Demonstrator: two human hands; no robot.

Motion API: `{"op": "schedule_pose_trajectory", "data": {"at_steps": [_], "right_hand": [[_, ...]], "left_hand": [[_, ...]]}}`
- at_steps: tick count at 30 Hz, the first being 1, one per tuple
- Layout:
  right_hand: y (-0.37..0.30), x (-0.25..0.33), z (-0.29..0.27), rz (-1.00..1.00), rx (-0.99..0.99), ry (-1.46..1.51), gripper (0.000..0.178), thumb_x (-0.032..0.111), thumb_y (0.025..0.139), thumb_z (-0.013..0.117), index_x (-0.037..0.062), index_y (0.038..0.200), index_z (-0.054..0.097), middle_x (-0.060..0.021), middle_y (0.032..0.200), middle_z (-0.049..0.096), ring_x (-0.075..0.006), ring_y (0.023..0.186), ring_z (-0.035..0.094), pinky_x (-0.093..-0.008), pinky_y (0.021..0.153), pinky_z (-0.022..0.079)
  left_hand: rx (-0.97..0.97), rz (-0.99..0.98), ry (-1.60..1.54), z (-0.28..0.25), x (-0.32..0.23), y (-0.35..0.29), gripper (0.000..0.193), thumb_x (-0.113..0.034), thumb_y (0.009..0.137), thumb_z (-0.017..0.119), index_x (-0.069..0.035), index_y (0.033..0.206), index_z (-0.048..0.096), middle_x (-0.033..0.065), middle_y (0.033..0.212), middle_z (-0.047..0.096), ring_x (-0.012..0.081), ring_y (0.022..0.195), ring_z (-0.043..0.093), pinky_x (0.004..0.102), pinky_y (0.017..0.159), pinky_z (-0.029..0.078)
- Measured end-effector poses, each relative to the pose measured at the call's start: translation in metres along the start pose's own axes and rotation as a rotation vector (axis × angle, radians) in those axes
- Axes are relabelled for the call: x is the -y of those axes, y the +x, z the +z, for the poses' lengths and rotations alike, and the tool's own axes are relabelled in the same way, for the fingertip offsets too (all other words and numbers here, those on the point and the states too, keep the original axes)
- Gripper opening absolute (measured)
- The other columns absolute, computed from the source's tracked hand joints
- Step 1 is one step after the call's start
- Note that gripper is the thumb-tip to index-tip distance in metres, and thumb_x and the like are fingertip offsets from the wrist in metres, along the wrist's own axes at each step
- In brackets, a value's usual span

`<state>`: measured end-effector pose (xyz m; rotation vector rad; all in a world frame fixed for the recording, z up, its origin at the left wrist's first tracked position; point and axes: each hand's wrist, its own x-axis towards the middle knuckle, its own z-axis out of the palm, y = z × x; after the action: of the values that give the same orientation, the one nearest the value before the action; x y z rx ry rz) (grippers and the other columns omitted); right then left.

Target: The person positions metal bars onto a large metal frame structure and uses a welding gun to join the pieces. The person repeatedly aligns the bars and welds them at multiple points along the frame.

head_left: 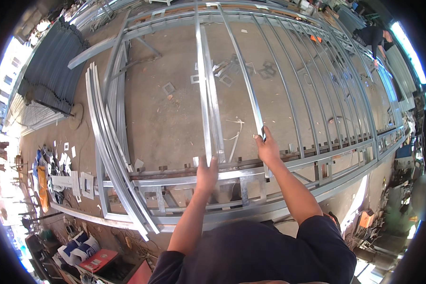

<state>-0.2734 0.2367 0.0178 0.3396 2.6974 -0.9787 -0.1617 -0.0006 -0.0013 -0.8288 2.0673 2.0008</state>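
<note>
My left hand [207,176] is closed around the near end of a long, shiny metal tube [202,80], which runs away from me to the far rail of a metal frame [213,176]. My right hand [269,149] grips a second metal tube [244,68]; its near end shows below the hand, close to the near rail. Small upright tabs line this rail. Further to the right, several parallel tubes [293,94] lie across the frame. Motion slightly blurs my left fingers.
Loose metal tubes [102,123] lie across the frame's left end, poking out toward me. A stack of dark metal profiles [54,61] stands at far left. Square plates [226,79] are scattered on the floor inside the frame. Another person [374,38] bends over its far right end.
</note>
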Motion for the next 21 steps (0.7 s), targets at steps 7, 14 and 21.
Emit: {"op": "schedule_pose_trajectory", "data": {"at_steps": [7,14,21], "right_hand": [[0.052,-0.06,-0.006,0.031,-0.093,0.045,0.064,0.04,0.099,0.06,0.0179,0.156,0.041,-0.0271,0.114,0.072,-0.0485,0.105,0.068,-0.0562,0.092,0.053],[0.076,-0.066,-0.008,0.131,-0.06,0.06,0.062,0.038,0.098,0.061,0.0215,0.155,0.042,-0.0263,0.119,0.071,-0.0483,0.11,0.067,-0.0567,0.095,0.053],[0.098,-0.107,0.011,0.075,-0.077,0.011,0.063,0.03,0.098,0.06,0.0205,0.157,0.039,-0.0283,0.119,0.07,-0.0494,0.108,0.067,-0.0592,0.091,0.053]], "left_hand": [[0.136,-0.035,-0.092,0.092,-0.034,0.028,0.039,-0.036,0.107,0.06,-0.001,0.122,0.051,0.0001,0.072,0.051,0.0083,0.054,0.048,0.0268,0.045,0.04],[0.127,-0.1,-0.089,0.122,-0.029,0.042,0.039,-0.037,0.106,0.06,-0.001,0.121,0.05,-0.0002,0.071,0.05,0.0084,0.053,0.046,0.0268,0.045,0.039],[0.06,-0.067,-0.009,0.14,0.002,0.05,0.038,-0.033,0.106,0.061,-0.001,0.122,0.049,0.0004,0.07,0.05,0.0091,0.053,0.048,0.028,0.045,0.041]]}}
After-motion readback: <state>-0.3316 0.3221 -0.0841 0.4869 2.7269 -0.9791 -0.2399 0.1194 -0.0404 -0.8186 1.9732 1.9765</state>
